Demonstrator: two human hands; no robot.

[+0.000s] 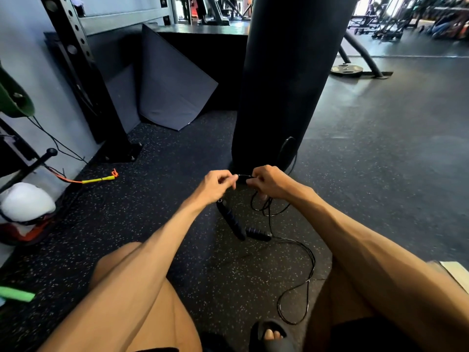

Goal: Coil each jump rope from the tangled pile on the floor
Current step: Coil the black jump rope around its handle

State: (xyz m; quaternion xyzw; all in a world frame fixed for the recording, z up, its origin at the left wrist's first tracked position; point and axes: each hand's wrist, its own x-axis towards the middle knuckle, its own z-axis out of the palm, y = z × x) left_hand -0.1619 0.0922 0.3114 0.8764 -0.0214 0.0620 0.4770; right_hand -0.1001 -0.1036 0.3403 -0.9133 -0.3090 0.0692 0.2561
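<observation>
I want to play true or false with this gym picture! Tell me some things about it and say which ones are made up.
1. The left hand and right hand both pinch the black rope. True.
2. The punching bag is red. False: it is black.
3. Two dark handles show below the hands. True.
4. The yellow rope is in the right hand. False: it lies on the floor, far left.

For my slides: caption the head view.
Left hand and right hand pinch a black rope, handles below, before a punching bag.
</observation>
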